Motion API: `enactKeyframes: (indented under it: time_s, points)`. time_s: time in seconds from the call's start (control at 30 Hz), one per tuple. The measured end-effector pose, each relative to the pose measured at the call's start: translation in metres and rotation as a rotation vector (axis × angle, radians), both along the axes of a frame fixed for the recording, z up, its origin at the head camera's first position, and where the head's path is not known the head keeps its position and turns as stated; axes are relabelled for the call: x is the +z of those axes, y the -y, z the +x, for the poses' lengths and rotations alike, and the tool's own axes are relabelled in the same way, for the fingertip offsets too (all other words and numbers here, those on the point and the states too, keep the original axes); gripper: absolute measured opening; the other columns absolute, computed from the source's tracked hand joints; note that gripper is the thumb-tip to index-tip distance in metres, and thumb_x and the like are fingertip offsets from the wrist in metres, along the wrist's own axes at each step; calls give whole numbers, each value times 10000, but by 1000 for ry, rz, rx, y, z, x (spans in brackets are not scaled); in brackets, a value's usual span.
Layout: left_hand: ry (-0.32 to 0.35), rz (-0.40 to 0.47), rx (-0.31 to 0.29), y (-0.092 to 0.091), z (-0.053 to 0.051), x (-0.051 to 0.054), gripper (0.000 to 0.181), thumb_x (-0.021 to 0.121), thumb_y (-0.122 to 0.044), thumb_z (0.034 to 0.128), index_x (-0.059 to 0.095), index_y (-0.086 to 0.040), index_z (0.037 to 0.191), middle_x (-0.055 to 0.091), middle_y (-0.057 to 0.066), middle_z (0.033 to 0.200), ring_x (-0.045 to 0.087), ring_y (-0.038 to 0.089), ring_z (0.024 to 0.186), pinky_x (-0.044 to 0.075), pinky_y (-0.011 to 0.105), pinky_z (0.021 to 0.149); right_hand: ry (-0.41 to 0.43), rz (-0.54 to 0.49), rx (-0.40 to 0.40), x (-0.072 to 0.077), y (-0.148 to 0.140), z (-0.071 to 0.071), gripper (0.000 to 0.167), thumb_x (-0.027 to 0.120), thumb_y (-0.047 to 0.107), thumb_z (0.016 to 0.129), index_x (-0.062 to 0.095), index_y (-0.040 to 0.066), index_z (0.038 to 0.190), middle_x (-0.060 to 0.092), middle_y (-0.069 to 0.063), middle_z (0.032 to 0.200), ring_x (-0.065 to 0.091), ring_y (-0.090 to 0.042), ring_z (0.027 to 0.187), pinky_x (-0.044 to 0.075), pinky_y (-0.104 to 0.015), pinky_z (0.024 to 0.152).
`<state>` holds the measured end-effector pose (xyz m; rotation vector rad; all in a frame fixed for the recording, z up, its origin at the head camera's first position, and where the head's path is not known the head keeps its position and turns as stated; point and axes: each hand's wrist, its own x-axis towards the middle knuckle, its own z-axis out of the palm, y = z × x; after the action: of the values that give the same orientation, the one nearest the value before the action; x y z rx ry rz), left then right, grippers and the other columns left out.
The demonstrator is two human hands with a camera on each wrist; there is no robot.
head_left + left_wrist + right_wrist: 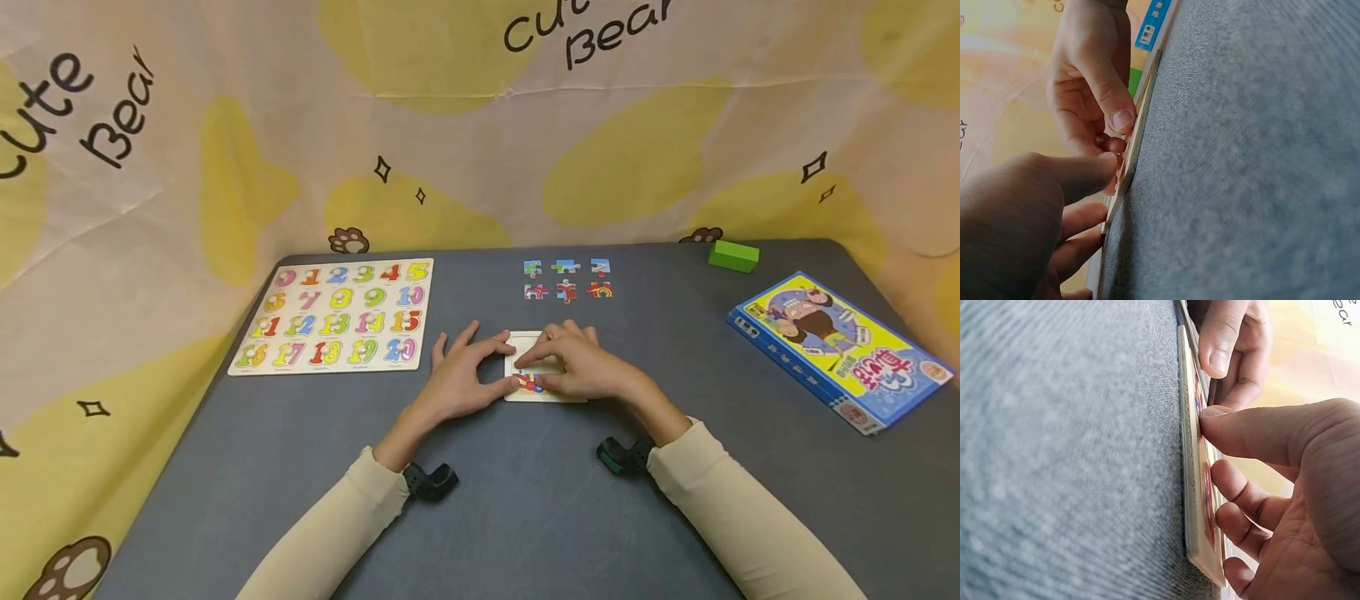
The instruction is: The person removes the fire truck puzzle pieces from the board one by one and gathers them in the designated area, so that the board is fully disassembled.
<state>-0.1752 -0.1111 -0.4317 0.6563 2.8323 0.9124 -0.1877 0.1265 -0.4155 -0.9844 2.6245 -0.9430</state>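
A small white puzzle board [547, 398] lies in the middle of the table, with colourful pieces along its near row. The left hand [467, 377] is at the board's left side, fingers spread, with thumb and index fingertip touching the edge. Over the board, the right hand [581, 362] has thumb and index finger bent about a red-and-blue puzzle piece [527, 383] at the near left corner. In the right wrist view the right thumb [1241, 428] rests on the board [1190, 487], other fingertips touching its surface. The hands partly cover the board's upper area.
Several loose puzzle pieces [566, 290] lie in two rows beyond the board. A number board [351, 367] is at the left. On the right are a blue-and-yellow box [836, 350] and a green block [733, 257]. A printed cloth [465, 142] hangs behind the table.
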Motion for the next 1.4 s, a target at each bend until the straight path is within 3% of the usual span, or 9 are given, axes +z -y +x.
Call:
enactKeyframes:
  time_s: [0.3,0.83,1.13,1.4]
  points:
    - [1,10,-20,2,0,2,379,696,-289,935,679,-233,1309,505,-49,1564,199,345,1580,-43,705,1196,12,-35,-2,-2,-2,-1,335,718,77,841,788,198,1145,588,7,919,402,-191,899,188,-410,785]
    - [10,3,-22,2,-1,2,388,696,-274,928,672,-235,1313,502,-61,1566,191,336,1583,-36,700,1194,53,-74,-44,-2,0,1,290,734,93,859,780,192,1128,661,-4,1024,432,-231,939,194,-420,806]
    - [13,-1,-25,3,-2,1,388,685,-279,937,667,-238,1322,496,-57,1570,189,335,1584,-34,703,1195,61,-107,-26,-4,-1,0,299,740,69,864,770,184,1138,709,6,1106,456,-237,973,188,-442,829]
    - [14,2,-24,2,-2,2,393,694,-272,935,668,-237,1326,505,-59,1562,197,336,1581,-40,700,1195,48,-115,-9,-2,-2,-2,299,764,65,838,777,191,1109,751,76,988,471,-191,877,200,-415,818]
